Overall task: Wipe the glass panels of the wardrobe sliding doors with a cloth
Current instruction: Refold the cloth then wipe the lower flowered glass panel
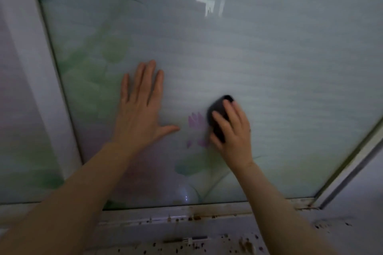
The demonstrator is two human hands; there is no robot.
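Left hand (pixel 141 109) lay flat, fingers spread, on the glass panel (pixel 269 68). Just right of it, beside a printed pink flower (pixel 196 122), right hand (pixel 232 130) gripped a dark cloth (pixel 217 114) pressed against the glass.

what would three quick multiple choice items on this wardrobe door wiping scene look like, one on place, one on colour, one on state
1. Where is the left hand?
A. flat on the glass panel, left of the cloth
B. on the bottom track
C. holding the cloth

2. What colour is the cloth?
A. white
B. dark, near black
C. yellow

3. How is the right hand set?
A. hanging free of the glass
B. flat with straight fingers, holding nothing
C. fingers curled over the cloth, pressing it to the glass

Answers:
1 A: its palm and spread fingers lie on the panel beside the purple flower print.
2 B: the bunched cloth shows dark under the fingers.
3 C: the fingers wrap the cloth against the panel.
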